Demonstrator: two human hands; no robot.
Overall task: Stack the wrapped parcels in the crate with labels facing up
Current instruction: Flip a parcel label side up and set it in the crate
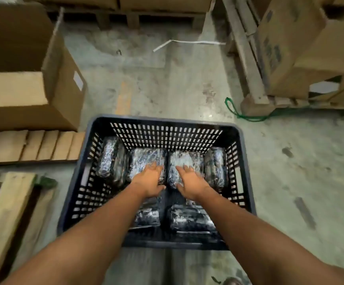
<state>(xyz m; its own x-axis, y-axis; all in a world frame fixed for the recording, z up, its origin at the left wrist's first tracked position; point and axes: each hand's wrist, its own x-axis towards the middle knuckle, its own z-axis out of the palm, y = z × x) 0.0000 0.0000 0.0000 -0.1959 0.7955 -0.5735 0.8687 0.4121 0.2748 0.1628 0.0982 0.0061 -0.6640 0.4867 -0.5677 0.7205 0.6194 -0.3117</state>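
A black slatted plastic crate [168, 123] stands on the concrete floor and holds several dark parcels wrapped in shiny film. Both my arms reach down into it. My left hand [149, 179] lies flat, fingers spread, on the centre-left parcel [146, 159]. Flat on the centre-right parcel [185, 159] rests my right hand [188, 183]. One parcel [110, 159] leans on edge against the left wall, another [216, 167] against the right wall. Two more parcels [189, 220] lie lower at the near end, partly hidden by my arms. No labels can be made out.
An open cardboard box [64, 85] stands at the left, above folded cardboard [33, 146]. A wooden pallet [8, 212] lies at the near left. Stacked boxes on a pallet [302, 54] fill the far right. A green strap [241, 115] and a white strip [187, 42] lie on the floor.
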